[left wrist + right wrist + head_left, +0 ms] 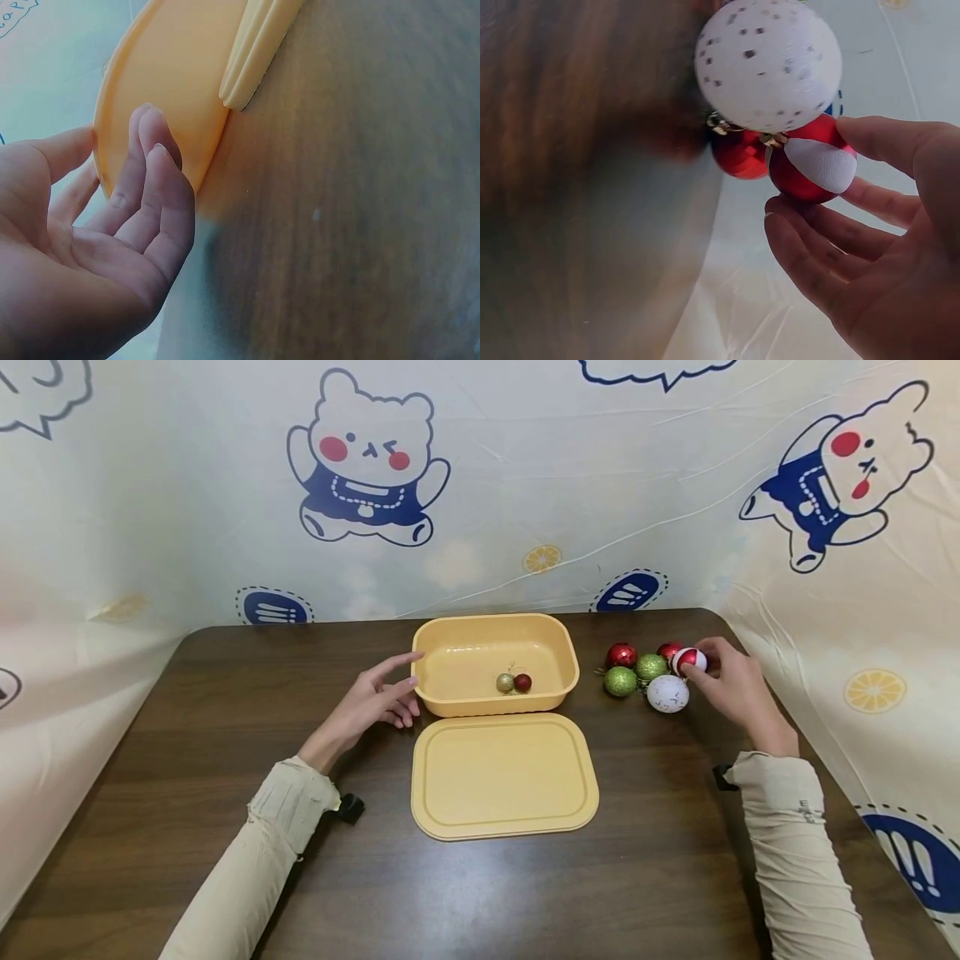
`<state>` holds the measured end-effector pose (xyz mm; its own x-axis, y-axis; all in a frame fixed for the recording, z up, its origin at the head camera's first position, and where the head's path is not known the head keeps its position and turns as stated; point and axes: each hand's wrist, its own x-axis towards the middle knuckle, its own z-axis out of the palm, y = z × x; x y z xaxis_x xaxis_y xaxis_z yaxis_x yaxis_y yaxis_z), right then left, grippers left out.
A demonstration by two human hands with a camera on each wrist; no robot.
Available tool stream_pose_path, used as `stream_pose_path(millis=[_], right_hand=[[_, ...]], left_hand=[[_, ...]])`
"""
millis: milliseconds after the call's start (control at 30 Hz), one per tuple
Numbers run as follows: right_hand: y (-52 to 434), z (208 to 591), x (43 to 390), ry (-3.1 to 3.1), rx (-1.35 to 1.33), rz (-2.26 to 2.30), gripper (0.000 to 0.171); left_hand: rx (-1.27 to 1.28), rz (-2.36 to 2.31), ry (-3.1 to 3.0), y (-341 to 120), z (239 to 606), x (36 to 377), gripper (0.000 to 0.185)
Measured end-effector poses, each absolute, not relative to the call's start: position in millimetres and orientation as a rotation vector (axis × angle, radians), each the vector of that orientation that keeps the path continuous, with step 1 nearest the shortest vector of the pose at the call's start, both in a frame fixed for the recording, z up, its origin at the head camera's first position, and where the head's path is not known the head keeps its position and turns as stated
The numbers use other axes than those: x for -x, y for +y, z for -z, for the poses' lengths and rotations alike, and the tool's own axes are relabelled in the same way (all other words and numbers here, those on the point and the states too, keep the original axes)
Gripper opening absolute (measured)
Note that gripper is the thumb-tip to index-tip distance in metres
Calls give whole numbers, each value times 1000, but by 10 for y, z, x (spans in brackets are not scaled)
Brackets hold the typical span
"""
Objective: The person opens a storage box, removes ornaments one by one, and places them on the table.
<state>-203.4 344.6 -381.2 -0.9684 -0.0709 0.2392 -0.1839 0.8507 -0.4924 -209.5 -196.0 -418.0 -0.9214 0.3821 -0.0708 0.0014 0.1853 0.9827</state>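
Right hand (738,689) fingers are curled around a red-and-white bauble (689,660), pinched at the edge of the ornament cluster right of the yellow tub (495,627), just beside a speckled white bauble (667,693). Left hand (375,697) is held with relaxed, spread fingers against the tub's left wall, nothing gripped. Two small baubles (513,682) are seen inside the tub, its lid (502,777) laid in front.

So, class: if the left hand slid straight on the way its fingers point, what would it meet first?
The left hand points at the yellow tub; its near left wall comes first, and the fingertips look as if they are almost touching it.
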Motion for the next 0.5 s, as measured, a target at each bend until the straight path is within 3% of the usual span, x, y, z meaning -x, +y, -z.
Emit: stream_pose_path(millis=[500], right_hand=[[3489,3919,2057,-2905,-188,-780,44]], left_hand=[[-352,-1814,2149,-1962,4199,2105,56]])
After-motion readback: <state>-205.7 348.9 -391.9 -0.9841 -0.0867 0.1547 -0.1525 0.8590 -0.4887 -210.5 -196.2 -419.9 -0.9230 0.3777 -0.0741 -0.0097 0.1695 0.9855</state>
